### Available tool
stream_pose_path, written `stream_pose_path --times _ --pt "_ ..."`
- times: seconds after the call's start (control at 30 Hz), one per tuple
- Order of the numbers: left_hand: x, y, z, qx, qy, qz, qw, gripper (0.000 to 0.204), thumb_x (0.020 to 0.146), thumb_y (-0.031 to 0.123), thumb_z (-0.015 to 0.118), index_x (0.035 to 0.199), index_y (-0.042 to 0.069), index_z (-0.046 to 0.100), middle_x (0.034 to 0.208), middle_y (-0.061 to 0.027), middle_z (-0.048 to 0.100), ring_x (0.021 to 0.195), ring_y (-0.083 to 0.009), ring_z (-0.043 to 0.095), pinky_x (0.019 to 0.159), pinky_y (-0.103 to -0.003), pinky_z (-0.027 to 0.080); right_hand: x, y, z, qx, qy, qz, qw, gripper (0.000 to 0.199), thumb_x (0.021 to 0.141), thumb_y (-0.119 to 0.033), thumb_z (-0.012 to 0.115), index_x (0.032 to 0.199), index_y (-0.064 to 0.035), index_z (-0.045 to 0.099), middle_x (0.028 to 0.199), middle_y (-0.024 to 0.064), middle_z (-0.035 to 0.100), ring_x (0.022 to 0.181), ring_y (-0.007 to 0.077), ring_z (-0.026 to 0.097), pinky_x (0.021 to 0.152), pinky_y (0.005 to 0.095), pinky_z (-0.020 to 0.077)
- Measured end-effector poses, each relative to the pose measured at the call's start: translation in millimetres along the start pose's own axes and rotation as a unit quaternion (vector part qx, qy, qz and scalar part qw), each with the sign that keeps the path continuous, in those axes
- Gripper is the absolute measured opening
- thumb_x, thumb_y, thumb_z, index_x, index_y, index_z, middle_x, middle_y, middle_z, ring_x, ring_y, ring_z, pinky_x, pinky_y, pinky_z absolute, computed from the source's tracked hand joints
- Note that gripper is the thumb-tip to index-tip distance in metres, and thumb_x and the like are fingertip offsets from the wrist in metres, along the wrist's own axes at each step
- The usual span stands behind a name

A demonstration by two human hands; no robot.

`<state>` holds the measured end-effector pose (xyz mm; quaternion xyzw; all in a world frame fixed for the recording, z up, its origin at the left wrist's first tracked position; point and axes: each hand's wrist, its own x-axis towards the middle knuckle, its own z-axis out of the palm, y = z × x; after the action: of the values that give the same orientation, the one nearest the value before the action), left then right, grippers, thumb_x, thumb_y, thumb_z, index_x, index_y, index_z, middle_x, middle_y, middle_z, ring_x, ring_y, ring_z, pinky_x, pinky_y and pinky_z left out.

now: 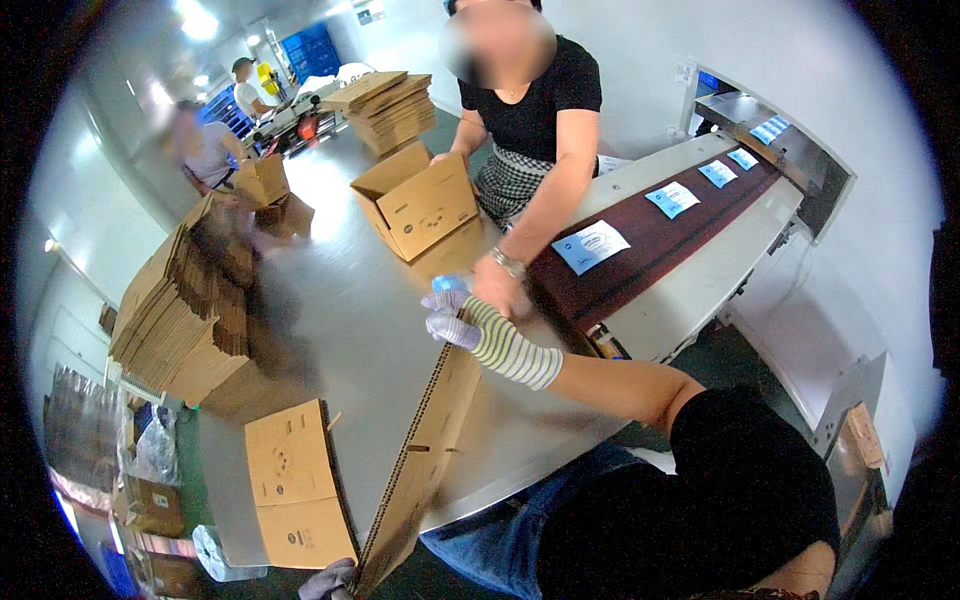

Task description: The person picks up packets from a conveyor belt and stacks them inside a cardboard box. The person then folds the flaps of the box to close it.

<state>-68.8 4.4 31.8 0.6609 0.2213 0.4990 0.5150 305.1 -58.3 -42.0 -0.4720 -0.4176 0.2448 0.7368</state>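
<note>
We are holding a brown cardboard sheet [420,475] tilted up on edge over the near side of the metal table [365,330], running from near left to far right. Our gloved right hand [470,322] is gripping its far top corner, fingers bending over the edge, probably because the tall sheet would tip without that hold. Our gloved left hand [328,580] is resting against the near end, seemingly bracing it; it is mostly out of view, so we cannot tell whether its fingers are closing. Our right forearm [610,385] is reaching leftward, nearly level, elbow slightly bent. A flat box [290,450] is lying to the left. A co-worker [530,100] is standing on the far side between an open box [420,220] and the belt [640,275], apparently keeping both within reach.
</note>
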Motion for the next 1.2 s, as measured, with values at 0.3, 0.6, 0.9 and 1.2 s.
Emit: stream_pose_path --times 0.3,0.6,0.9,1.2 --pt "-11.0 35.3 24.4 0.14 0.094 -0.02 0.985 0.02 0.085 0.013 0.069 0.096 -0.001 0.062 0.096 -0.0093 0.065 0.088 -0.0169 0.058 0.086 -0.031 0.046 -14.9 -73.8 -4.8 -0.055 -0.039 0.066 0.996 0.07 0.073 -0.03 0.079 0.128 -0.002 0.046 0.114 0.0102 0.058 0.106 0.0192 0.054 0.092 0.0321 0.0433" --pt "-24.9 80.9 88.4 0.392 -0.092 0.003 0.915 0.026 0.092 0.008 0.048 0.114 -0.002 0.057 0.118 -0.0179 0.056 0.105 -0.0286 0.054 0.095 -0.036 0.041 -29.1 -89.5 18.8 -0.171 -0.222 0.062 0.958 0.079 0.073 -0.034 0.077 0.134 -0.0051 0.037 0.12 0.0166 0.054 0.118 0.0274 0.048 0.102 0.0379 0.0375" --pt "-32.3 106.0 103.5 0.509 -0.238 -0.02 0.827 0.028 0.092 0.008 0.048 0.118 0.003 0.056 0.12 -0.0315 0.054 0.089 -0.0419 0.063 0.072 -0.042 0.053 -11.0 -25.0 8.8 -0.346 -0.15 0.083 0.922 0.065 0.076 -0.017 0.075 0.128 -0.0026 0.039 0.107 0.0176 0.06 0.102 0.0282 0.06 0.089 0.0372 0.048" --pt "-15.8 40.7 94.0 0.315 -0.504 0.013 0.804 0.035 0.089 0.023 0.054 0.118 0.004 0.058 0.123 -0.0234 0.053 0.115 -0.0385 0.048 0.095 -0.043 0.043 -22.4 -36.8 14.5 -0.363 -0.196 0.091 0.906 0.053 0.078 -0.018 0.072 0.121 -0.0005 0.046 0.103 0.0181 0.062 0.102 0.0272 0.06 0.091 0.0369 0.0465"
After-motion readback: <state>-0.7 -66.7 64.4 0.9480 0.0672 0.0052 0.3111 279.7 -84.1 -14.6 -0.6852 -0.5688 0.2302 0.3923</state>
